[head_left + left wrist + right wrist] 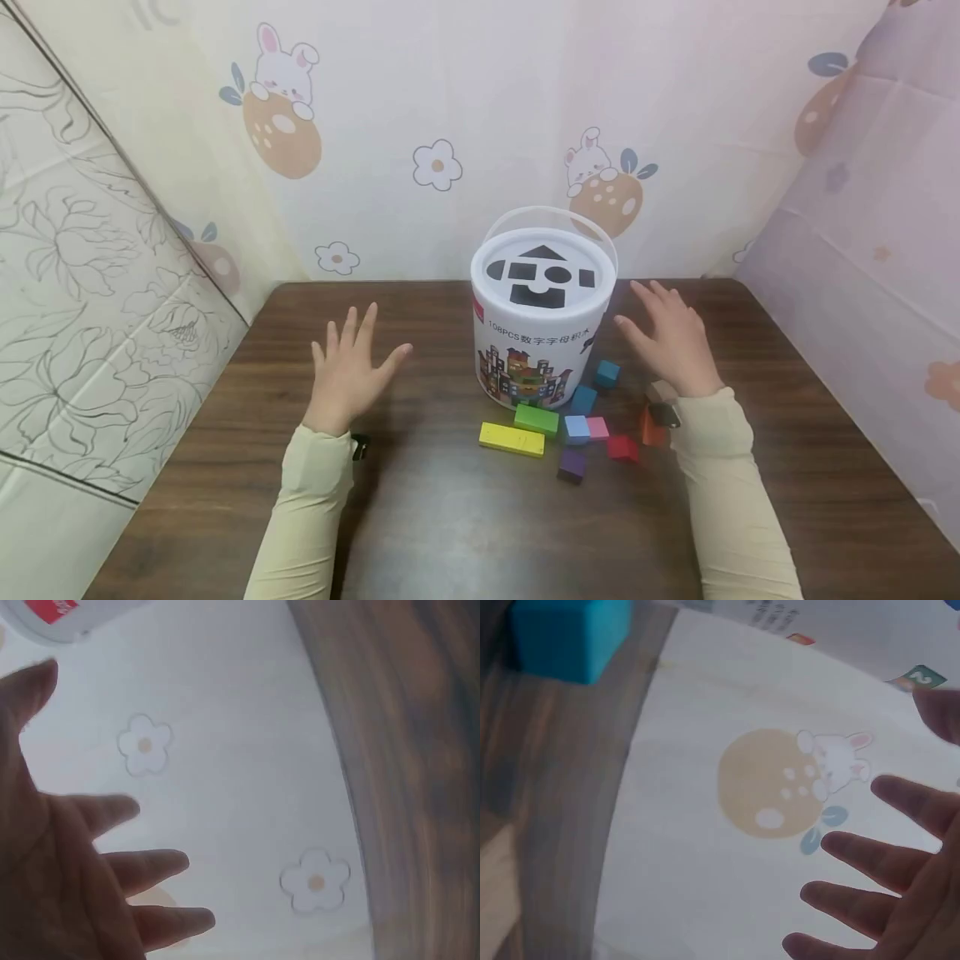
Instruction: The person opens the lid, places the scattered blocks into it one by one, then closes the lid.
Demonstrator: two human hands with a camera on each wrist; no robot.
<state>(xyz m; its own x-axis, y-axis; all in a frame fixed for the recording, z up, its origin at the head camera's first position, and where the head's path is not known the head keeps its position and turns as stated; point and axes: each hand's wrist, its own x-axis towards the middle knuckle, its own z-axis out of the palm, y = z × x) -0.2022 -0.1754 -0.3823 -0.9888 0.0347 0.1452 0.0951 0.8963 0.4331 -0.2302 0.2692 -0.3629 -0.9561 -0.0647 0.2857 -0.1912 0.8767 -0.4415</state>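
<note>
Currently I have both hands over the tabletop (435, 517), neither holding anything. The left hand (348, 375) is spread, its fingers (146, 870) released and thumb out toward the middle; the tabletop's left edge lies to one side of it, and on the other a wide stretch of wood runs to the white bucket (536, 333). That bucket stands upright near the back edge, its lid on and handle raised. The right hand (671, 342) is just beside it, fingers (870, 859) loose and extended; I cannot tell whether its thumb touches the bucket's wall. Toward the right edge I see more wood past that wrist.

Room is tighter between the right wrist and the bucket's foot: a teal cube (607, 373) and a blue block (583, 399) sit there. In front of the bucket are a green block (536, 420) and a yellow block (512, 439), then a light-blue block (577, 430) beside a pink block (597, 428), a purple block (572, 466) and a red block (622, 447). The right wrist partly hides an orange block (652, 427) and a pale block (662, 392). From the blocks, wood reaches well toward me.
</note>
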